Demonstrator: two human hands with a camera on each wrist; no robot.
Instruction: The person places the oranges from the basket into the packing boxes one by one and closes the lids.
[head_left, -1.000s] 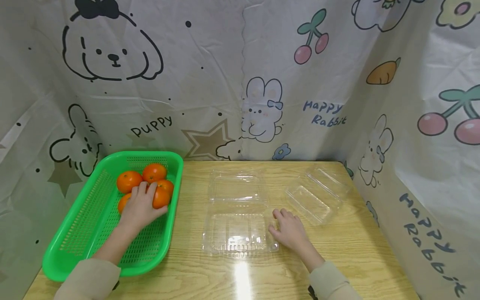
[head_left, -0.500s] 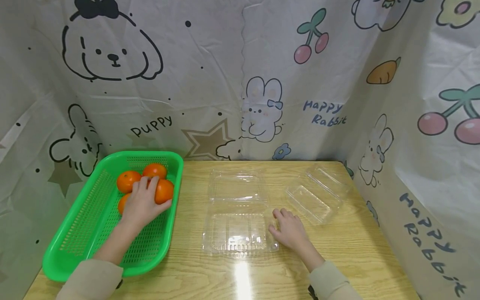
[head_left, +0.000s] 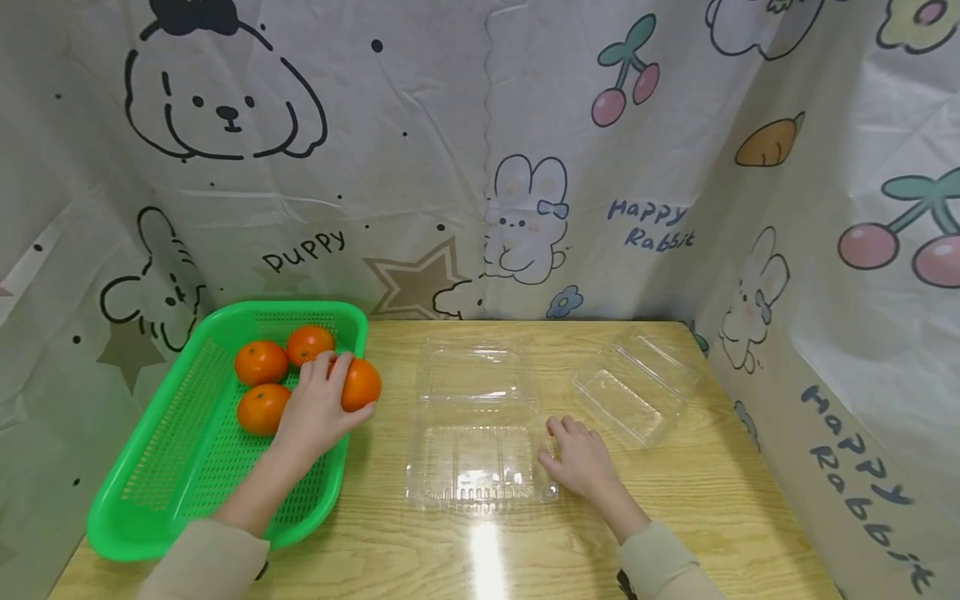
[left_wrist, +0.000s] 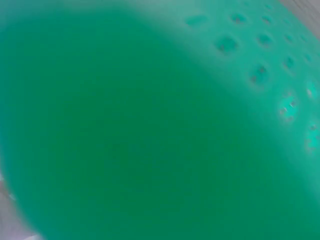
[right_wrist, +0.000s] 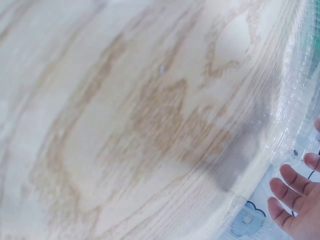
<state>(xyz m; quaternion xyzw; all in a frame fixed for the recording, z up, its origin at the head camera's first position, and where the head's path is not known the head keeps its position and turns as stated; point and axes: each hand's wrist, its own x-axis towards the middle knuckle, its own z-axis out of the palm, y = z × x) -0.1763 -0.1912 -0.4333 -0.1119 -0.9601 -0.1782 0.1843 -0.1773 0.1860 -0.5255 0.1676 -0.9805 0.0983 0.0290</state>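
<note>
1 orange (head_left: 363,386) moved rightward in clamped left hand (head_left: 317,406); 3 oranges (head_left: 261,362) in 1 basket (head_left: 198,471); 2 boxes (head_left: 472,454); right hand (head_left: 583,461), fingers apart

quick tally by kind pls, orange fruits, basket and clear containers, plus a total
Green basket: 1
Clear plastic containers: 2
Orange fruits: 4 in view, 3 in the basket and 1 in the left hand, which may hide more
Total: 7 in view

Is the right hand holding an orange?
No, the right hand is empty at the edge of the clear box, while the left hand grips an orange.
</note>
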